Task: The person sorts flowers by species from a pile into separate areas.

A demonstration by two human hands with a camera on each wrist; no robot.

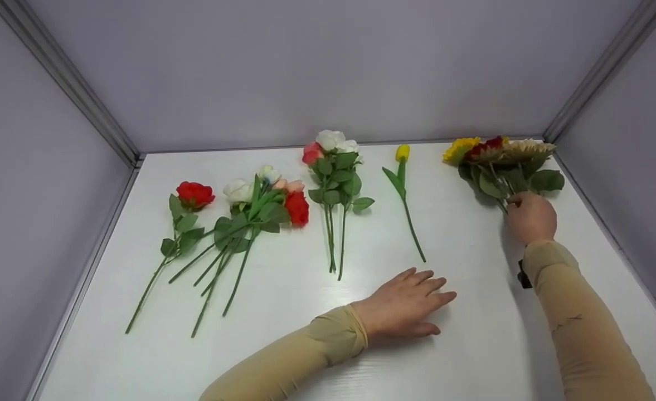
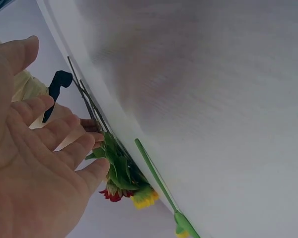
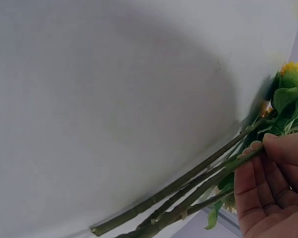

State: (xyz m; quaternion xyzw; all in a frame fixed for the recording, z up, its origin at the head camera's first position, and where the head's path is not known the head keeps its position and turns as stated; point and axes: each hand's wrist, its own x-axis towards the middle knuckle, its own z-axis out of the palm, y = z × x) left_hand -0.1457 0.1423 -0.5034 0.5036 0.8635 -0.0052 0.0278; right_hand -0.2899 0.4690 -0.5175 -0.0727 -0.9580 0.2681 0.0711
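Observation:
At the far right of the table, my right hand (image 1: 533, 217) pinches a green flower stem (image 3: 208, 182) between thumb and fingers. That stem belongs to a bunch of sunflower-like flowers with yellow (image 1: 461, 149), dark red (image 1: 485, 149) and cream heads (image 1: 528, 150). Other stems of the bunch run beside the pinched one in the right wrist view, and the hand hides part of them in the head view. My left hand (image 1: 403, 306) is held over the front middle of the table, fingers spread and holding nothing. Nearest to it lies a yellow tulip (image 1: 403, 153), its stem end just beyond the fingertips.
Left of the tulip lies a group of white and pink roses (image 1: 333, 178). Further left are a mixed cluster with white, peach and red blooms (image 1: 297, 209) and a single red rose (image 1: 195, 195). Grey panels (image 1: 328, 72) wall the white table (image 1: 283, 356) at the back and sides.

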